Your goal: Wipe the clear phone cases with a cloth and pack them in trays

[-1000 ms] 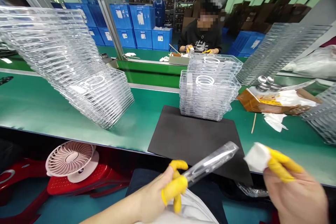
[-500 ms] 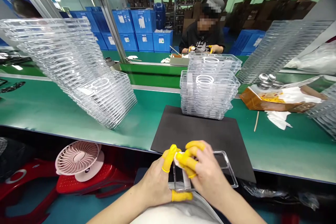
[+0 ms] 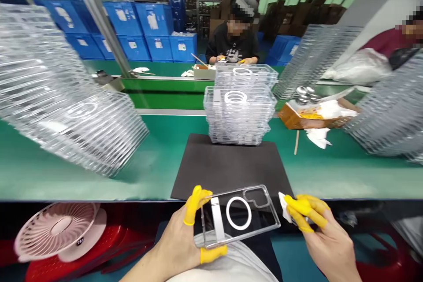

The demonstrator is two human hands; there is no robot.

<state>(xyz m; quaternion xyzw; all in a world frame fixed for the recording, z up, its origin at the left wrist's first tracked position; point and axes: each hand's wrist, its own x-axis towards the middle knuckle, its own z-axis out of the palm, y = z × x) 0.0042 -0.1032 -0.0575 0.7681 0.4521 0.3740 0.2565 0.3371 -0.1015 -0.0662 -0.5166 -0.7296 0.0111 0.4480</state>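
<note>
My left hand [image 3: 185,233], in yellow finger cots, grips a clear phone case [image 3: 257,228] by its left end, thumb below and fingers above. The case bears a white ring [image 3: 228,212], a white strip [image 3: 217,219] and a camera cutout at its upper right. Off the case's right end, my right hand [image 3: 317,220], also in yellow finger cots, pinches a small white cloth or tissue [image 3: 283,206]. Behind the case lies a black mat [image 3: 228,163] on the green bench [image 3: 158,176].
Stacked clear cases [image 3: 239,119] stand at the mat's far end. Tall leaning stacks rise at left [image 3: 82,128] and right [image 3: 390,114]. A brown box [image 3: 291,116] holds yellow finger cots and tissue. A pink fan [image 3: 62,227] sits below the bench edge. A co-worker [image 3: 233,44] sits opposite.
My right hand has moved away from the case to the right with the white cloth. The case now faces me more fully in my left hand. The camera view has turned right.
</note>
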